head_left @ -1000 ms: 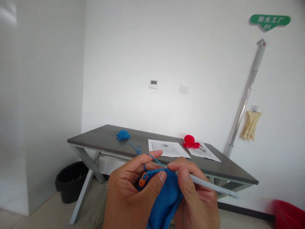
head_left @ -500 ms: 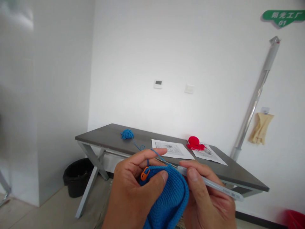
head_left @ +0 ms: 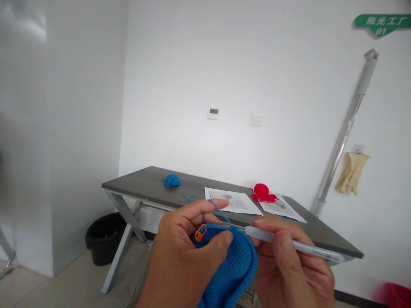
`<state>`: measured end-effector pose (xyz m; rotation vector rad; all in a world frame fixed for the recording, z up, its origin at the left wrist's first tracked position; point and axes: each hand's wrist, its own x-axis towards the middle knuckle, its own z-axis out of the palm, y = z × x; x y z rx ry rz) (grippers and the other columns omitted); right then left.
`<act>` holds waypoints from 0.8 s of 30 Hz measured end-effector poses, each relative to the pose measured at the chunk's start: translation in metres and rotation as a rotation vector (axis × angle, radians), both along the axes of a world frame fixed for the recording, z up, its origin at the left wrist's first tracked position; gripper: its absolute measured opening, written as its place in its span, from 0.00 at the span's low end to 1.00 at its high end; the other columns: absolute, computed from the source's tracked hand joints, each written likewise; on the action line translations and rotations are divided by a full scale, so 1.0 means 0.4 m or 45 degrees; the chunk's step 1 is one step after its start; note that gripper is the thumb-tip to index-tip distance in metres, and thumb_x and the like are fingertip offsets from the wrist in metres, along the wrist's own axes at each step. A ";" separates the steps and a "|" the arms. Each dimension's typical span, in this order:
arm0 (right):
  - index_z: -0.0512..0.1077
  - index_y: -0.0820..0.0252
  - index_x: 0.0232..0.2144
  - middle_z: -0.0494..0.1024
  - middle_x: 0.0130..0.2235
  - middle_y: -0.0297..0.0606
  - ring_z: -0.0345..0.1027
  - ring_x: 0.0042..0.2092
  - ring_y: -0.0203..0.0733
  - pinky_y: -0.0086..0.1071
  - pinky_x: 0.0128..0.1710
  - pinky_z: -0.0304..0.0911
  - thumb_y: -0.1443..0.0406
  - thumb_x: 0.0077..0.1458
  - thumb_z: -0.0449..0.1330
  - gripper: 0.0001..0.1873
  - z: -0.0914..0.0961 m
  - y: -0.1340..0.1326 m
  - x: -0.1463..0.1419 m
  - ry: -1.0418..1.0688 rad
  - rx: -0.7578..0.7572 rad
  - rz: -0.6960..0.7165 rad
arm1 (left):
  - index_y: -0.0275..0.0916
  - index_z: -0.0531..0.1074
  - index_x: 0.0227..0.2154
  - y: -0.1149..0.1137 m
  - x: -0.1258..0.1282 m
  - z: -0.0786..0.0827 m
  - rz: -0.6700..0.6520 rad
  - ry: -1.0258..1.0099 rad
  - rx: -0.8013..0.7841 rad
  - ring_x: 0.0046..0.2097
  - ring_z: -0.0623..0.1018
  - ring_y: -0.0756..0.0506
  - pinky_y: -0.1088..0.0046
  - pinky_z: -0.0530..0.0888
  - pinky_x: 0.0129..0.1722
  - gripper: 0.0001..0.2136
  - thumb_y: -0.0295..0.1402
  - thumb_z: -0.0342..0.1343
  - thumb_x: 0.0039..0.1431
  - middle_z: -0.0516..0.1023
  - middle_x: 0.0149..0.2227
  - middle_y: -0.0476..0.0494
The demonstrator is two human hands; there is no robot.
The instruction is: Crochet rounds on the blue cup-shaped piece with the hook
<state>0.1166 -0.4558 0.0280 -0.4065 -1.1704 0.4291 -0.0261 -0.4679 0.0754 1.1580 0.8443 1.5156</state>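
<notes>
My left hand (head_left: 189,248) pinches the upper edge of a blue crocheted piece (head_left: 237,261), thumb in front, with the blue yarn running over its raised index finger. An orange stitch marker (head_left: 201,233) is clipped to the edge by the thumb. My right hand (head_left: 295,261) is closed around a crochet hook (head_left: 266,236) with a pale, see-through handle. The hook's metal shaft lies at the top edge of the piece, where the yarn meets it; its tip is hard to make out. From the piece the yarn leads back to a blue yarn ball (head_left: 172,180) on the table.
Behind my hands stands a dark grey table (head_left: 144,182) against the wall. Printed sheets (head_left: 237,201) and a red yarn ball (head_left: 261,191) with loose strands lie on it. A black bin (head_left: 105,239) is on the floor at the left, a red container (head_left: 398,295) at the lower right.
My right hand and the crochet hook have moved right, away from my left hand, so more metal shaft shows. The left hand and blue piece have shifted slightly right.
</notes>
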 end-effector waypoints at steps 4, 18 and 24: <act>0.84 0.54 0.36 0.80 0.31 0.39 0.73 0.25 0.36 0.27 0.20 0.69 0.60 0.62 0.66 0.08 0.006 -0.009 0.009 -0.064 0.031 0.014 | 0.34 0.85 0.40 0.002 0.001 0.001 0.021 -0.011 0.043 0.21 0.66 0.55 0.82 0.61 0.20 0.18 0.28 0.67 0.42 0.76 0.20 0.50; 0.83 0.58 0.31 0.77 0.26 0.38 0.69 0.21 0.35 0.25 0.15 0.65 0.59 0.57 0.71 0.08 0.030 -0.012 0.007 0.022 0.032 -0.044 | 0.36 0.86 0.35 -0.002 -0.012 -0.005 0.014 -0.059 0.062 0.20 0.60 0.55 0.81 0.55 0.19 0.12 0.33 0.68 0.46 0.70 0.17 0.52; 0.83 0.59 0.32 0.76 0.26 0.39 0.69 0.22 0.36 0.27 0.16 0.65 0.62 0.59 0.68 0.07 0.021 -0.015 0.024 -0.029 0.071 -0.018 | 0.36 0.87 0.35 0.002 -0.011 -0.012 0.101 0.021 0.116 0.21 0.57 0.55 0.81 0.52 0.18 0.11 0.33 0.68 0.48 0.68 0.17 0.53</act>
